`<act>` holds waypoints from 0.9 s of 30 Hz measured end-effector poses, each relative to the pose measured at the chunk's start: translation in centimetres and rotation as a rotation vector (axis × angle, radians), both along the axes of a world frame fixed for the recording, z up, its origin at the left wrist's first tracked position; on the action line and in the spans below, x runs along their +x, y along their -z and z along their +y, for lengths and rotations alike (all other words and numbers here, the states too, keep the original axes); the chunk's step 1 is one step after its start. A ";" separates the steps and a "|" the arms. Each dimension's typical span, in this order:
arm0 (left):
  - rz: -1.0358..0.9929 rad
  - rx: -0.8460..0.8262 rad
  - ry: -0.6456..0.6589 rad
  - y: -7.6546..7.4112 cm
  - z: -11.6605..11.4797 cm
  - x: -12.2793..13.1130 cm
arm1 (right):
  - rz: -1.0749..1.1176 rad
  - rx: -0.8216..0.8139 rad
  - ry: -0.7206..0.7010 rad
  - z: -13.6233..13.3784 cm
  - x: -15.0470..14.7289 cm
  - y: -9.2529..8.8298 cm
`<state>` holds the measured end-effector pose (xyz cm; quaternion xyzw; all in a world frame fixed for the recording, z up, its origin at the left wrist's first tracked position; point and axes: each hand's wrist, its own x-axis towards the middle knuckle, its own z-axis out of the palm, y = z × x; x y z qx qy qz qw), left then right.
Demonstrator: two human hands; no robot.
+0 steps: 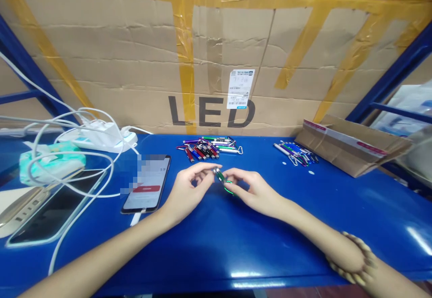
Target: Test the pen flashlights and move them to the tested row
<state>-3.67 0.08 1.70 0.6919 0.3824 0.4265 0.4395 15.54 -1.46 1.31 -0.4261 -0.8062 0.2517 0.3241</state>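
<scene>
An open cardboard box [351,147] lies on its side at the right of a blue table [236,239]; its contents cannot be seen. Both hands meet above the table's middle, the left hand [187,192] and right hand [253,192] pinching a small green keychain flashlight [222,177] with a silver tip. More flashlights [209,148] lie piled behind.

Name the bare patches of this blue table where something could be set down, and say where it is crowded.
Bare: right of the right hand, below the cardboard box; also between the forearms. Crowded: the left, with phone, cables and power strip.
</scene>
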 end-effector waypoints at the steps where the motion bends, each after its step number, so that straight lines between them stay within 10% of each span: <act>1: -0.034 -0.014 0.015 -0.2 -0.1 0.0 | -0.002 -0.037 0.012 0.0 0.0 0.0; 27: 0.045 -0.076 0.000 0.3 -0.3 0.2 | -0.066 -0.047 -0.060 -0.7 -0.4 0.2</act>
